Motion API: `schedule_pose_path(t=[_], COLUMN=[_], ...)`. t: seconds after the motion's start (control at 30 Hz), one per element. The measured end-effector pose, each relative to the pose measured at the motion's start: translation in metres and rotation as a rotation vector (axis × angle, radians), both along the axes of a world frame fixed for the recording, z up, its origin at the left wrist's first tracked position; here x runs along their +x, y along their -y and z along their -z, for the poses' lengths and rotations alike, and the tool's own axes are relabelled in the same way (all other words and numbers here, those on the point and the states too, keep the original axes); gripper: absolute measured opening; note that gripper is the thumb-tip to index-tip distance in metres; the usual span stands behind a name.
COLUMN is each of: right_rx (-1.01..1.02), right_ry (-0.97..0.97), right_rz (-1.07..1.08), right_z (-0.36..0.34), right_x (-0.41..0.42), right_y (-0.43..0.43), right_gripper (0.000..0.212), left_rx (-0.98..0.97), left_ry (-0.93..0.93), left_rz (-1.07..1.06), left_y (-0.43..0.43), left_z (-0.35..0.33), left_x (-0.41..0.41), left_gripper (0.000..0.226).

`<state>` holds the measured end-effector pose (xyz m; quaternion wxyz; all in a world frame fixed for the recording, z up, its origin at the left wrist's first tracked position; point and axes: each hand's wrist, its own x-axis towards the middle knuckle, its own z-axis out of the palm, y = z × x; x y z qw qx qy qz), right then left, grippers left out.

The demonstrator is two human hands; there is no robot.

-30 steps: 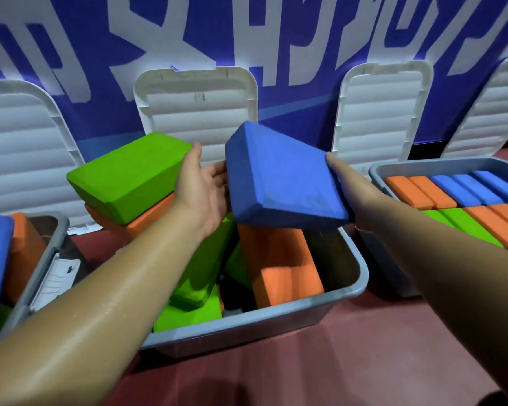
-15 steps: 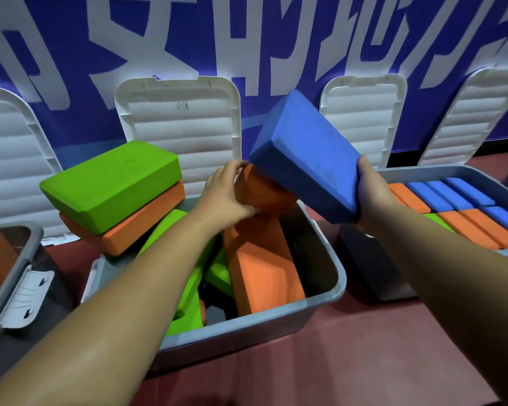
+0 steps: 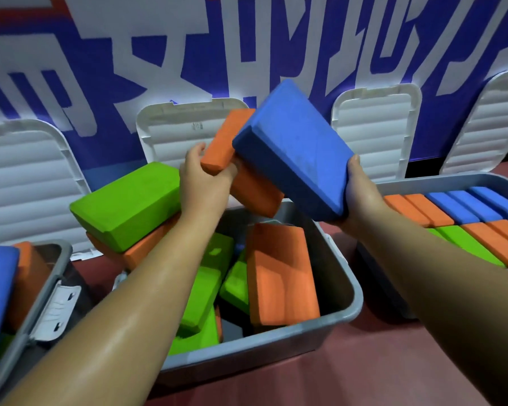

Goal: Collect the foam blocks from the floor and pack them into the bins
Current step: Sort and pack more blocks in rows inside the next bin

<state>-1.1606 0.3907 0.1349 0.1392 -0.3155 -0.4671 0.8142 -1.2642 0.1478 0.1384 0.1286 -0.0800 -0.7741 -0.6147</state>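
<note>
Blue banner wall (image 3: 106, 92), red floor (image 3: 349, 373), grey bins (image 3: 342, 313).

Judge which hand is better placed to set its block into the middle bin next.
Left. The left hand holds the orange block low over the middle bin; the right hand holds the blue block higher, nearer its right edge.

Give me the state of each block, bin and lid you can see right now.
Blue block: held by right hand, tilted.
Orange block: gripped by left hand, lifted.
Middle bin: open, blocks jumbled inside.
Right bin: open, blocks packed in neat rows.
Middle lid: off, propped upright against wall.
</note>
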Motion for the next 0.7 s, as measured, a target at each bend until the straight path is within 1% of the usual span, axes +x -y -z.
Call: schedule_pose_path(t=[0.07, 0.1, 0.17, 0.2, 0.27, 0.33, 0.4, 0.47, 0.6, 0.7], right_rx=[-0.02, -0.02, -0.013, -0.011, -0.008, -0.001, 0.045, 0.071, 0.082, 0.107], right_ry=[-0.028, -0.047, -0.077, -0.089, -0.142, -0.192, -0.185, -0.178, -0.197, -0.212], right_rz=[-0.026, -0.049, -0.081, -0.086, -0.083, -0.099, -0.165, -0.236, -0.201, -0.22], right_z=[0.0, -0.001, -0.005, -0.006, -0.005, -0.006, -0.004, -0.006, -0.015, -0.026], right_x=[-0.01, -0.012, -0.017, -0.019, -0.025, -0.029, -0.034, -0.038, -0.049, -0.057], right_y=[0.012, 0.02, 0.033, 0.037, 0.043, 0.051, 0.059, 0.073, 0.1, 0.119], right_gripper=[0.067, 0.061, 0.041, 0.035, 0.034, 0.042, 0.053, 0.058, 0.069, 0.09], left_rx=[0.259, 0.35, 0.404, 0.41, 0.438, 0.488, 0.506, 0.52, 0.543, 0.538], left_ry=[0.142, 0.216, 0.28, 0.294, 0.331, 0.365, 0.371, 0.368, 0.388, 0.365], left_rz=[0.021, 0.052, 0.099, 0.105, 0.082, 0.076, 0.081, 0.077, 0.055, 0.042], left_y=[0.009, 0.013, 0.023, 0.028, 0.041, 0.054, 0.065, 0.076, 0.096, 0.114], left_z=[-0.013, -0.017, -0.02, -0.019, -0.017, -0.015, -0.016, -0.017, -0.019, -0.025], left_x=[0.003, 0.005, 0.006, 0.005, 0.005, 0.003, 0.003, 0.001, -0.001, -0.001], left_gripper=[0.068, 0.062, 0.051, 0.048, 0.047, 0.049, 0.053, 0.056, 0.051, 0.041])
